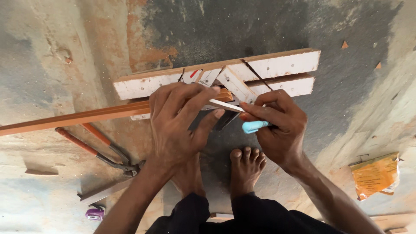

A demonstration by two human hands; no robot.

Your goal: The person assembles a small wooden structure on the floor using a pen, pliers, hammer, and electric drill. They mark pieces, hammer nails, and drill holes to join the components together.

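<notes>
Fingers of the left hand [175, 125] lie spread and pressed flat over the end of a long orange-brown wooden strip [78, 118], pinning it where it meets a white wooden mitre box [277, 65] on the concrete floor [52, 52]. The thumb reaches out to the right, towards a thin pale slat [226, 105] that pokes out from under the fingertips. The strip runs off to the left edge of view.

The right hand [277, 128] is curled closed around a light blue marking tool [254, 126], pinched between thumb and forefinger, its tip aimed left at the slat just beside the left thumb. Whether the tip touches the wood cannot be told.

Two bare feet stand on the floor just below the hands. Red-handled pincers [97, 147] lie on the floor to the left, under the strip, with a small purple object [95, 213] nearer the lower edge. A crumpled orange packet [376, 175] lies well apart on the right.
</notes>
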